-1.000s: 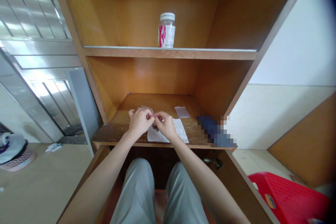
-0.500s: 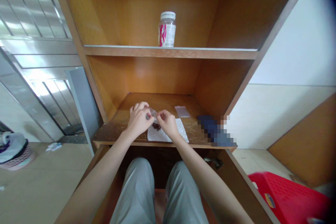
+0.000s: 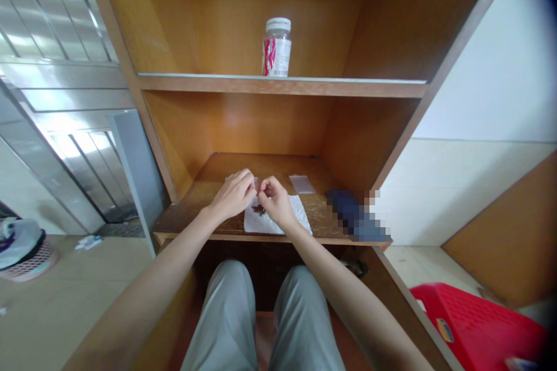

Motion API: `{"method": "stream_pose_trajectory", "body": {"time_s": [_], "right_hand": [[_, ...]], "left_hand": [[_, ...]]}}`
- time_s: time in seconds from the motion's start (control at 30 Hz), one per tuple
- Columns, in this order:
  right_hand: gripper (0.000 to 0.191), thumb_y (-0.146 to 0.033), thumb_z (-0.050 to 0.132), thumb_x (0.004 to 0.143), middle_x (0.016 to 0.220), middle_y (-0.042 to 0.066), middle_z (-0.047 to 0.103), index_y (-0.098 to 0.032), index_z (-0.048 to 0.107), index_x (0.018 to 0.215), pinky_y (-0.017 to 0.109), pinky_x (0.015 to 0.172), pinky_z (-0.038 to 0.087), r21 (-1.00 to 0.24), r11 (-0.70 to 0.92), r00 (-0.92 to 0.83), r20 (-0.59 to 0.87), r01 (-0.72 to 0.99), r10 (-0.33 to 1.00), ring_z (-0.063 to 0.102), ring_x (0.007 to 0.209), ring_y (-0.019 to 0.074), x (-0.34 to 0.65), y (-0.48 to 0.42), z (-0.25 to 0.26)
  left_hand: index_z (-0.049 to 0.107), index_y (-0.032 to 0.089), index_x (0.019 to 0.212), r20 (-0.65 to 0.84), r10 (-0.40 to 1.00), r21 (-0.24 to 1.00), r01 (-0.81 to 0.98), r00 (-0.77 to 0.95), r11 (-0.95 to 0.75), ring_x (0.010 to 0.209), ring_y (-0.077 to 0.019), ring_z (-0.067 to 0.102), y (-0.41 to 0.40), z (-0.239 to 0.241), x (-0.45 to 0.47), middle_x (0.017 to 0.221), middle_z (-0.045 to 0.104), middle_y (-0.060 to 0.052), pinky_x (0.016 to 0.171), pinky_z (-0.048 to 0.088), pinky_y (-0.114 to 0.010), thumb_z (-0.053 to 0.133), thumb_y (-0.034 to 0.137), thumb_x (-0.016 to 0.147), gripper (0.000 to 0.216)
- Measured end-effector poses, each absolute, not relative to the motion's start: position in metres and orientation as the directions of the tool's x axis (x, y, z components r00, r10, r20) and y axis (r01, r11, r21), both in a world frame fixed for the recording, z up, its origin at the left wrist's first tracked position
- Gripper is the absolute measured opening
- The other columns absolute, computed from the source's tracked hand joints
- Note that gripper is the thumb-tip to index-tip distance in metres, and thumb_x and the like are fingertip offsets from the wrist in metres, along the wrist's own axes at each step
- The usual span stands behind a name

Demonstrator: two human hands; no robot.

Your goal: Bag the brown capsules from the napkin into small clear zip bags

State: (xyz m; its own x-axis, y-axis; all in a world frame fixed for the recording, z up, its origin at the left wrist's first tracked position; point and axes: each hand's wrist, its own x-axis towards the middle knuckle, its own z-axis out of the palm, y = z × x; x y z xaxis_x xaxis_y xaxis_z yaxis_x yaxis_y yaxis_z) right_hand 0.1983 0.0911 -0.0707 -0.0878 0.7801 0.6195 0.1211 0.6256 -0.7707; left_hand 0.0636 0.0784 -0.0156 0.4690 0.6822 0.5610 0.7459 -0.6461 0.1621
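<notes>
— Looking down at the shelf, what do the hands have?

— The left hand point(image 3: 232, 196) and the right hand point(image 3: 276, 203), two in all, meet over the lower shelf point(image 3: 187, 214). Each grip is closed to a tight pinch on one small clear bag point(image 3: 256, 184), held upright between them, with the fingers nearly touching.

— Is anything in that bag?

— It's too small and too hidden by the fingers to tell.

— What lies beneath the hands?

— One sheet of white paper point(image 3: 282, 223), flat on the shelf, with one small heap of dark reddish bits point(image 3: 259, 209) on it, just below the bag.

— And around them, counting from the hands?

— At 1 o'clock, one second clear bag point(image 3: 301, 184) lies flat on the shelf, apart from the paper. At 3 o'clock, one blurred blue object point(image 3: 357, 216) sits at the shelf's right end, too pixelated to name. At 12 o'clock, on the upper shelf point(image 3: 282, 86), stands one white-capped bottle point(image 3: 277, 47) with a pink and white label; its contents don't show.

— Anything farther off?

— One red plastic stool point(image 3: 474, 324) at 4 o'clock on the floor, and one pink basket point(image 3: 30, 264) at 9 o'clock, with a bag in it.
</notes>
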Motion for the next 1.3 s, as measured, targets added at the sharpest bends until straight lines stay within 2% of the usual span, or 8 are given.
{"method": "stream_pose_trajectory", "body": {"time_s": [0.2,0.3,0.4,0.53,0.67,0.93,1.13,1.3], "right_hand": [[0.018,-0.014,0.045,0.073,0.074,0.003,0.057,-0.020,0.061,0.077,0.026,0.066,0.042,-0.604,0.715,-0.178,0.707,0.353,0.685,0.053,0.069,0.0147,0.208,0.092,-0.069],[0.019,-0.015,0.045,0.075,0.072,0.003,0.057,-0.020,0.064,0.071,0.026,0.068,0.042,-0.557,0.760,-0.302,0.700,0.336,0.647,0.054,0.072,0.0147,0.213,0.094,-0.065],[0.017,-0.019,0.050,0.076,0.072,0.002,0.059,-0.020,0.066,0.072,0.026,0.067,0.043,-0.547,0.790,-0.395,0.685,0.276,0.612,0.055,0.071,0.0141,0.219,0.097,-0.060],[0.015,-0.029,0.056,0.076,0.069,0.002,0.062,-0.021,0.068,0.073,0.025,0.061,0.043,-0.612,0.760,-0.396,0.656,0.220,0.642,0.055,0.064,0.0130,0.227,0.104,-0.058],[0.021,-0.039,0.061,0.070,0.068,0.002,0.064,-0.020,0.069,0.071,0.025,0.059,0.043,-0.688,0.702,-0.408,0.596,0.185,0.691,0.056,0.062,0.0134,0.231,0.109,-0.059],[0.026,-0.040,0.064,0.066,0.079,0.003,0.067,-0.018,0.068,0.078,0.027,0.066,0.046,-0.797,0.596,-0.515,0.471,0.098,0.716,0.060,0.070,0.0143,0.235,0.110,-0.060],[0.027,-0.040,0.064,0.066,0.072,0.003,0.066,-0.014,0.066,0.076,0.025,0.061,0.045,-0.891,0.454,-0.532,0.373,0.025,0.761,0.058,0.062,0.0118,0.239,0.112,-0.066],[0.030,-0.041,0.062,0.068,0.061,0.001,0.062,-0.013,0.064,0.078,0.024,0.058,0.043,-0.946,0.325,-0.497,0.287,-0.011,0.819,0.054,0.055,0.0099,0.242,0.114,-0.074]], "left_hand": [[0.047,0.018,0.075,0.535,0.674,0.074,0.766,0.509,-0.638,0.076,-0.0177,0.047,0.080,-0.014,0.065,0.079,0.052,-0.005,0.073,0.035,-0.032,0.034,0.017,0.081,0.015],[0.047,0.018,0.075,0.510,0.683,0.084,0.760,0.523,-0.645,0.076,-0.0185,0.048,0.080,-0.013,0.065,0.078,0.053,-0.005,0.074,0.035,-0.034,0.034,0.020,0.081,0.015],[0.047,0.019,0.085,0.480,0.684,0.123,0.730,0.549,-0.673,0.081,-0.0194,0.050,0.079,-0.013,0.061,0.084,0.055,-0.005,0.077,0.035,-0.035,0.042,0.023,0.077,0.010],[0.041,0.020,0.107,0.458,0.666,0.149,0.687,0.589,-0.711,0.096,-0.0223,0.049,0.077,-0.012,0.055,0.105,0.053,-0.008,0.084,0.034,-0.036,0.055,0.026,0.068,0.042],[0.041,0.019,0.112,0.416,0.689,0.143,0.706,0.593,-0.694,0.096,-0.0240,0.049,0.077,-0.014,0.054,0.106,0.055,-0.008,0.083,0.035,-0.036,0.062,0.039,0.065,0.055],[0.050,0.020,0.108,0.468,0.684,0.191,0.691,0.560,-0.697,0.105,-0.0249,0.048,0.080,-0.034,0.052,0.108,0.057,-0.009,0.090,0.033,-0.038,0.060,0.047,0.067,0.050],[0.047,0.020,0.114,0.492,0.743,0.365,0.668,0.454,-0.649,0.107,-0.0228,0.049,0.085,-0.060,0.050,0.114,0.055,-0.009,0.091,0.036,-0.037,0.059,0.049,0.067,0.056],[0.043,0.019,0.118,0.471,0.812,0.484,0.669,0.345,-0.564,0.095,-0.0221,0.055,0.085,-0.080,0.051,0.109,0.057,-0.010,0.085,0.041,-0.036,0.064,0.049,0.062,0.067]]}}
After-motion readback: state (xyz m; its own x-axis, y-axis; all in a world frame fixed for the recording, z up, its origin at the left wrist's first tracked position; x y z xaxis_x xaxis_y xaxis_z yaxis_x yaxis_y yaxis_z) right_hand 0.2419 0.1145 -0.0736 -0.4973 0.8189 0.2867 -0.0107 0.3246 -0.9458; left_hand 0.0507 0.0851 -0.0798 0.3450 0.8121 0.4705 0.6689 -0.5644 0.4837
